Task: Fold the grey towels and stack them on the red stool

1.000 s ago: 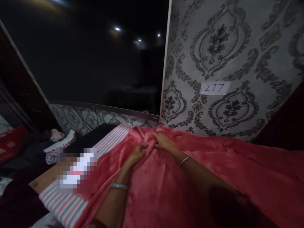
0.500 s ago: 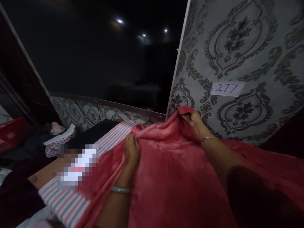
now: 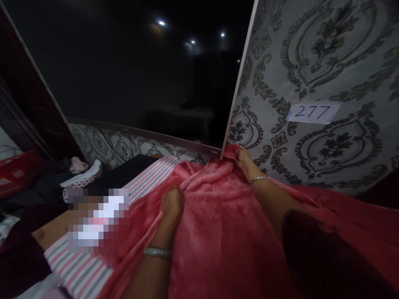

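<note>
A plush red garment or blanket spreads across the middle and right of the head view, its exact kind unclear. My left hand, with a bangle at the wrist, is closed on a fold of this red fabric. Farther away, near the lower right corner of the black screen, my right hand pinches the raised far edge of the same fabric. Between the two hands the cloth bunches into soft folds. Under its left side lies a pink, grey and white striped cloth.
A large dark screen stands behind the fabric. Patterned wallpaper to the right carries a paper label reading 277. At left are a wooden surface, a blurred-out patch, a dotted white cloth and a red basket.
My right hand has moved left and slightly down with the fabric edge, nearer the screen's corner. My left hand stays almost in place, and the cloth between them is slacker.
</note>
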Available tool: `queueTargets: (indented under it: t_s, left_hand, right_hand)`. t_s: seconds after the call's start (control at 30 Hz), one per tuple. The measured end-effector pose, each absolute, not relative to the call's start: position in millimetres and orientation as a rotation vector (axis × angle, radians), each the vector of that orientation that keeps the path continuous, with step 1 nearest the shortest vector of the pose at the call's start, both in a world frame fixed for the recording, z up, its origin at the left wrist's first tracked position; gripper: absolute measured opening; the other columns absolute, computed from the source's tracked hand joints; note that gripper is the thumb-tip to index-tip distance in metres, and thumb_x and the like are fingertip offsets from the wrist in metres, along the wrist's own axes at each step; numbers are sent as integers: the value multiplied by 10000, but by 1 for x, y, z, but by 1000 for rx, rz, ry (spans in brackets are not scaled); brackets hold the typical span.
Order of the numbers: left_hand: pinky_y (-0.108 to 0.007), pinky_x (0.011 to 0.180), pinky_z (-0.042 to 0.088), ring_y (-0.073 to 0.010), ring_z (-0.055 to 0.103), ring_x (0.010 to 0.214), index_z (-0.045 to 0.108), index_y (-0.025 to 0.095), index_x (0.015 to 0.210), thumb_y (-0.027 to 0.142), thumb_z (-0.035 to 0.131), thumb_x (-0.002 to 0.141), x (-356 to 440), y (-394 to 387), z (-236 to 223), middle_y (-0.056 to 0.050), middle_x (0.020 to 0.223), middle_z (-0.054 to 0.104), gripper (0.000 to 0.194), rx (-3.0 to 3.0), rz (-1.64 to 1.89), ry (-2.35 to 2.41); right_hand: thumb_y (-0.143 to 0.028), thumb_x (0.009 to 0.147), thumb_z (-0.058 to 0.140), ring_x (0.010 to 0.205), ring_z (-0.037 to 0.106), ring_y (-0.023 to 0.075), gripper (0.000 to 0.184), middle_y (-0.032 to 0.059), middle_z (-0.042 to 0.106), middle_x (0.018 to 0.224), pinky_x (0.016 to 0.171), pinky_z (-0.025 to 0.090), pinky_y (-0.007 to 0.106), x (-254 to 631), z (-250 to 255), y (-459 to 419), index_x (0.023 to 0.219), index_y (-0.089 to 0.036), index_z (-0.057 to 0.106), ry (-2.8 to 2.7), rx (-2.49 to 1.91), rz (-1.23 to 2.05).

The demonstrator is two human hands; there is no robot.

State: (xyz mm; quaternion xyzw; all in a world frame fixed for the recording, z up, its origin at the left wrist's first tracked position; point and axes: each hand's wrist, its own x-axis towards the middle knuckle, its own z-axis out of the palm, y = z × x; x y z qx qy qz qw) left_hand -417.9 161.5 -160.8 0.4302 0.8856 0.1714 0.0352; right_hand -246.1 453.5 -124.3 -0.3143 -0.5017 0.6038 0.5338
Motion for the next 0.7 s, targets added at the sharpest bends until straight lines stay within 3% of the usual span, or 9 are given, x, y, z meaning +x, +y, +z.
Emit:
queueTargets:
  t_s: [0.2,0.33,0.5,0.6,0.7]
  left_hand:
    - [-403,876,489,-309,687,1037,644,135,1127,219,328,988,-417,161,-161,-174,1105,725,356,1321,489,2734]
    - [-408,868,497,-320,691,1034,655,128,1106,223,298,992,-418,162,-160,-195,1085,727,386,1348,470,2727]
    - [-400,825,512,-334,695,1021,663,99,1123,259,328,983,-420,166,-154,-228,1081,724,396,1355,460,2714]
    - [-392,802,525,-340,686,1038,675,93,1100,317,339,982,-423,169,-147,-228,1092,720,421,1326,426,2716]
    - [-373,736,543,-327,696,976,688,91,955,341,420,954,-425,171,-133,-211,1031,730,367,1301,429,2719]
  right_hand:
    - [-41,589,586,619,659,150,412,37,729,913,587,592,288,-238,-142,421,959,-206,658,-1470,-850,1549]
    - [-83,625,596,708,683,158,429,25,738,989,665,596,293,-193,-152,385,1021,-219,693,-1604,-935,1280]
    - [-167,672,592,1003,682,260,347,37,749,1028,976,528,475,-70,-185,289,967,-253,753,-1958,-1006,795]
    - [-238,734,556,1082,667,270,342,57,734,1121,1033,486,493,28,-198,217,1011,-267,755,-2005,-1186,594]
    - [-273,773,529,1106,657,285,330,88,715,1180,1038,478,494,130,-196,149,1013,-244,754,-1877,-1463,391]
